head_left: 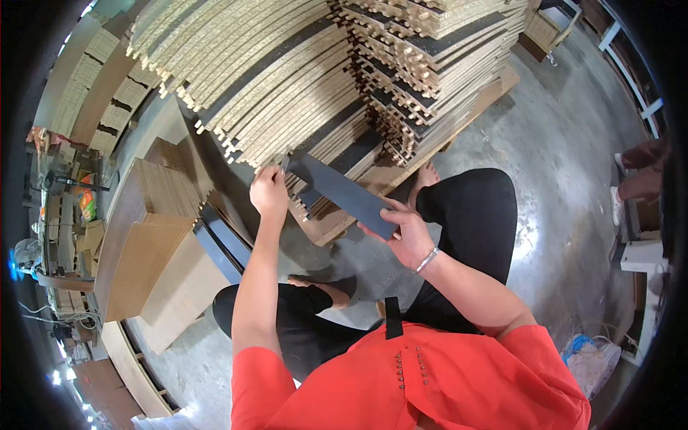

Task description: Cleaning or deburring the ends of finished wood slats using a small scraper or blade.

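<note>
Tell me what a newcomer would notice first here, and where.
A stack of boards, bristling with pale pegs, fills the top middle. Below, the right hand grips a dark grey panel by its near end, the left hand at its far end. A red shirt spans the bottom.

The concrete floor (573, 136) extends across the right side. At left, a stack of brown panels (161, 190) stands on edge; a pale board (175, 294) lies at its near side. Stacked board bundles (97, 64) occupy the far left. An orange-and-green bag (87, 202) is located at the left. A wooden crate (542, 30) sits at far right. At right, a co-worker's maroon trousers (645, 172) and white shoes (616, 206) are visible. A clear plastic bag (596, 367) rests at near right, beside a white metal frame (645, 256).
</note>
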A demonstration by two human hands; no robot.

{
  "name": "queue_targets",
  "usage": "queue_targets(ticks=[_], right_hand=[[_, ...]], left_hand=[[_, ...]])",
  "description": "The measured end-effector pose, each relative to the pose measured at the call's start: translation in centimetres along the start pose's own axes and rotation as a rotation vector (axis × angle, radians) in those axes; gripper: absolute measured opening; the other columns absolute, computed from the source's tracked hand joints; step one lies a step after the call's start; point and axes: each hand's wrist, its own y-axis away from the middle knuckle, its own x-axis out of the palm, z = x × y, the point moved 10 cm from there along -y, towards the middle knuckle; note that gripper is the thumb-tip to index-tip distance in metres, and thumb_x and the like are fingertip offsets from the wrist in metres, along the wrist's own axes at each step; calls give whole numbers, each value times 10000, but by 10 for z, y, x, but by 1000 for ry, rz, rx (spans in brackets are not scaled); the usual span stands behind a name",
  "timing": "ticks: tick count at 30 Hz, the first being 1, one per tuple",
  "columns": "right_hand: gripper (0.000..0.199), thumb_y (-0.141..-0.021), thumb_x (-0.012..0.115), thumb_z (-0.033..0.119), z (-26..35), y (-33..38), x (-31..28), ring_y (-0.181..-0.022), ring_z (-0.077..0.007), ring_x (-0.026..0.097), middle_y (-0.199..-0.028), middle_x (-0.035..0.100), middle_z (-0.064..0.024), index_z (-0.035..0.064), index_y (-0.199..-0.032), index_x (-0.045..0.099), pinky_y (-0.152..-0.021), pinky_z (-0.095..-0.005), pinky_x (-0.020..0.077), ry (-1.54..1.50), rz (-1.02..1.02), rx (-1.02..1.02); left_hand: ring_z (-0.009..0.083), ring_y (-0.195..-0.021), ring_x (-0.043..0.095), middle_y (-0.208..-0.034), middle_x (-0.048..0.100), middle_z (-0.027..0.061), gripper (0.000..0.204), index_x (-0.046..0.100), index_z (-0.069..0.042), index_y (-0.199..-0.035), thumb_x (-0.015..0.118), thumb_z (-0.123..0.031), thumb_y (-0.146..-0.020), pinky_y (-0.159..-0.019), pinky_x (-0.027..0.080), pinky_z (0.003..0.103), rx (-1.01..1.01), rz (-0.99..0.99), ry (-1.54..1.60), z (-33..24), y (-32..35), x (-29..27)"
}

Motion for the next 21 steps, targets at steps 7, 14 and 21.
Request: queue_targets(ticks=[7,14,21], right_hand=[[475,-891,527,12,-18,11,19,-1029,-322,639,-1179,601,-186,-35,-1354,433,-906,-374,527,74,166,101],[391,-885,608,23,-73,18,32,-930,-270,681,-1089,646,-163,-42,-1262,529,-762,-340,582,531,344,215],[235,-918,579,30,-92,27,40,-842,-223,697,-928,678,-135,-15,-1148,594,-757,-296,577,567,405,317]], left_hand=[[195,-851,627,-902,634,66,58,595,-59,-937,542,-82,-949,-821,526,374,-719,461,1509,-24,118,-5],[66,-656,501,-753,600,-5,89,625,5,-890,578,-55,-937,-602,366,215,-648,17,1371,8,136,-67],[65,-612,495,-700,593,-16,82,642,-17,-839,606,-45,-907,-573,371,216,-506,-216,991,76,101,-154]])
